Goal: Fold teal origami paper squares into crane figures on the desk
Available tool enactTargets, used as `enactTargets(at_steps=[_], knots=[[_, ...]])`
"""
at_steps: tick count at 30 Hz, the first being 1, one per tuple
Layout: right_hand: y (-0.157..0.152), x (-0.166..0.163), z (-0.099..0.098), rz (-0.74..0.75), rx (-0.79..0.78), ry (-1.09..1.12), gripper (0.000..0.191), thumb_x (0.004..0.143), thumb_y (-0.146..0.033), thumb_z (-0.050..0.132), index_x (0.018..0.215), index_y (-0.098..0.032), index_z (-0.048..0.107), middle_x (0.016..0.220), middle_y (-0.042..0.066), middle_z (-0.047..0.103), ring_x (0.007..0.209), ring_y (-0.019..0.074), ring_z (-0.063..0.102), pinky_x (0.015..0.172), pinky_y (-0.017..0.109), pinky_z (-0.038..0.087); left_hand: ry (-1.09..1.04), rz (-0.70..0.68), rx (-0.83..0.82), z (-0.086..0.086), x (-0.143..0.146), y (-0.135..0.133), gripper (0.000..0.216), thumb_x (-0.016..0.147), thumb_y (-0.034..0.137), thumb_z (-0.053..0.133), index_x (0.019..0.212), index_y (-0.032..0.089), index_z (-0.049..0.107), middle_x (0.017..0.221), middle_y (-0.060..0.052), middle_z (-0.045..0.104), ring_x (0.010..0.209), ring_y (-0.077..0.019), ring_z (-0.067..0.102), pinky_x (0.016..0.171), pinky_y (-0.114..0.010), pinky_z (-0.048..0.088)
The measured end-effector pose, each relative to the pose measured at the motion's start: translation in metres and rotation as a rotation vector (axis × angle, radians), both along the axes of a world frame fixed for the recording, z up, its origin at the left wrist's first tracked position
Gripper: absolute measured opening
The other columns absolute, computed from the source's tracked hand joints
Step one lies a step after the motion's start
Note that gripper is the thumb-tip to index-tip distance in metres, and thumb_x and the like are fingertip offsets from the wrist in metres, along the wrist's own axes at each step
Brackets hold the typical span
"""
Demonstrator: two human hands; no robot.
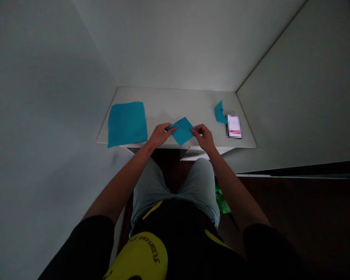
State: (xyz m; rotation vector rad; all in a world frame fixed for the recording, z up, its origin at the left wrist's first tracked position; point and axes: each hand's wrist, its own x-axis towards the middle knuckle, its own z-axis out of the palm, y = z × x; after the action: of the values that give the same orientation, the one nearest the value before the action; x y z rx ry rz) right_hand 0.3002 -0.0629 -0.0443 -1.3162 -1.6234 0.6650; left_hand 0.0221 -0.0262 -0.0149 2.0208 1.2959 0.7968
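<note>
A small blue sheet of folded paper point(182, 132) is held between my two hands, turned as a diamond with one corner toward me. My left hand point(161, 134) pinches its left corner, thumb on top. At the opposite corner, my right hand point(203, 137) grips the paper between thumb and fingers. Fold lines show near its upper edge. The paper is over the front edge of the white desk point(175, 99).
Larger blue paper point(127, 123) lies flat at the desk's left, overhanging the front edge. At the right are a folded blue paper shape point(219, 112) and a phone point(233, 126) with a blurred screen. White walls enclose the desk. Something green point(222, 200) lies below by my leg.
</note>
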Motion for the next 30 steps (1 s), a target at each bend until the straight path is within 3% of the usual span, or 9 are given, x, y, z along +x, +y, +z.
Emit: enactTargets(at_steps=[5, 8, 13, 19, 22, 25, 27, 30], knots=[[0.012, 0.012, -0.019, 0.101, -0.077, -0.098, 0.042, 0.100, -0.063, 0.065, 0.111, -0.025, 0.077, 0.096, 0.005, 0.079, 0.085, 0.0232, 0.071, 0.082, 0.040, 0.061, 0.077, 0.004, -0.043, -0.023, 0.002, 0.009, 0.030, 0.105, 0.044, 0.063, 0.112, 0.022, 0.082, 0.108, -0.007, 0.083, 0.100, -0.0258, 0.074, 0.096, -0.041, 0.059], [0.007, 0.014, -0.031, 0.152, -0.033, -0.228, 0.030, 0.102, -0.045, 0.061, 0.114, -0.025, 0.080, 0.102, 0.007, 0.080, 0.094, 0.0263, 0.073, 0.092, 0.045, 0.061, 0.188, 0.051, 0.080, -0.037, 0.000, 0.003, 0.024, 0.102, 0.031, 0.065, 0.114, 0.026, 0.085, 0.120, -0.009, 0.082, 0.116, -0.0298, 0.072, 0.109, -0.050, 0.055], [0.000, 0.014, -0.032, 0.203, 0.087, -0.385, 0.028, 0.101, -0.026, 0.059, 0.116, -0.027, 0.082, 0.131, 0.009, 0.080, 0.123, 0.0295, 0.071, 0.112, 0.052, 0.055, 0.256, -0.143, 0.202, -0.041, -0.005, -0.019, 0.041, 0.103, 0.017, 0.054, 0.129, 0.027, 0.082, 0.138, -0.007, 0.079, 0.135, -0.0276, 0.068, 0.122, -0.053, 0.048], [-0.015, -0.009, -0.019, 0.155, 0.064, -0.534, 0.030, 0.101, -0.021, 0.057, 0.121, -0.024, 0.080, 0.148, 0.011, 0.075, 0.141, 0.0333, 0.066, 0.119, 0.059, 0.048, 0.308, -0.216, 0.240, -0.039, -0.008, -0.045, 0.052, 0.103, 0.025, 0.055, 0.153, 0.026, 0.068, 0.163, -0.007, 0.064, 0.155, -0.0263, 0.058, 0.136, -0.056, 0.037], [-0.031, -0.043, -0.016, 0.179, 0.091, -0.581, 0.044, 0.107, -0.027, 0.053, 0.148, -0.020, 0.067, 0.169, 0.014, 0.057, 0.160, 0.0327, 0.050, 0.130, 0.059, 0.039, 0.311, -0.227, 0.251, -0.041, -0.009, -0.046, 0.055, 0.102, 0.034, 0.060, 0.155, 0.023, 0.066, 0.164, -0.009, 0.064, 0.157, -0.0282, 0.056, 0.136, -0.056, 0.037], [-0.045, -0.071, -0.022, 0.204, 0.071, -0.570, 0.066, 0.112, -0.041, 0.048, 0.173, -0.017, 0.039, 0.177, 0.016, 0.046, 0.168, 0.0312, 0.039, 0.137, 0.058, 0.033, 0.323, -0.249, 0.255, -0.042, -0.010, -0.043, 0.062, 0.098, 0.037, 0.066, 0.157, 0.020, 0.065, 0.162, -0.012, 0.064, 0.157, -0.0299, 0.056, 0.137, -0.054, 0.037], [-0.050, -0.075, -0.027, 0.195, 0.067, -0.559, 0.073, 0.114, -0.049, 0.045, 0.178, -0.017, 0.027, 0.179, 0.017, 0.043, 0.170, 0.0311, 0.036, 0.139, 0.058, 0.031, 0.324, -0.258, 0.255, -0.043, -0.012, -0.042, 0.065, 0.096, 0.039, 0.069, 0.158, 0.020, 0.063, 0.163, -0.012, 0.063, 0.157, -0.0302, 0.055, 0.137, -0.054, 0.037], [-0.052, -0.059, -0.032, 0.185, 0.078, -0.560, 0.080, 0.115, -0.058, 0.043, 0.180, -0.016, 0.022, 0.179, 0.019, 0.041, 0.169, 0.0325, 0.036, 0.139, 0.060, 0.032, 0.309, -0.259, 0.263, -0.042, -0.012, -0.043, 0.064, 0.098, 0.042, 0.070, 0.158, 0.022, 0.063, 0.165, -0.012, 0.062, 0.158, -0.0307, 0.055, 0.137, -0.054, 0.036]])
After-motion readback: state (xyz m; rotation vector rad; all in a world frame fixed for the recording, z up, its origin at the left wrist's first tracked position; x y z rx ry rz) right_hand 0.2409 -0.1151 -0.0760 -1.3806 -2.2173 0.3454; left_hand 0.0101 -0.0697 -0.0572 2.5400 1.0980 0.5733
